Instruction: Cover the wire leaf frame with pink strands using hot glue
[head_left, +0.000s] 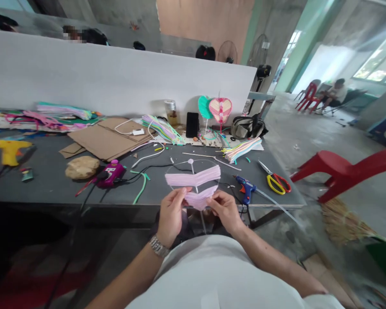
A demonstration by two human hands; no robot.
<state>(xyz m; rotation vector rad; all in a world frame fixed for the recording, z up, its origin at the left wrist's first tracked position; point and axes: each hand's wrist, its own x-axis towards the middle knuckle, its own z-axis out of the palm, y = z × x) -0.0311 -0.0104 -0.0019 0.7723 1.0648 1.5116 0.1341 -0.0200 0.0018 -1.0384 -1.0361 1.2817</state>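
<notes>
A lilac hand fan (193,177) is held just in front of the table's near edge. It has a thin wire outline, a pale stick up the middle and two V-shaped bands of fuzzy strips. A gap between the bands shows the table behind. My left hand (172,214) pinches the lower band at its left side, thumb on top. At the right side of that band, my right hand (224,209) grips its edge between thumb and fingers. The fan's stick hangs down between my hands. A blue glue gun (247,189) with a clear glue stick lies right of the fan.
Yellow-and-red-handled scissors (278,182) lie at the table's right end. Bundles of fuzzy strips (242,149), a phone (192,124), a jar (171,113) and two heart-shaped fans (221,110) line the back. Leftward are a stone (82,167), purple device (111,174), cardboard (111,137) and yellow glue gun (10,151).
</notes>
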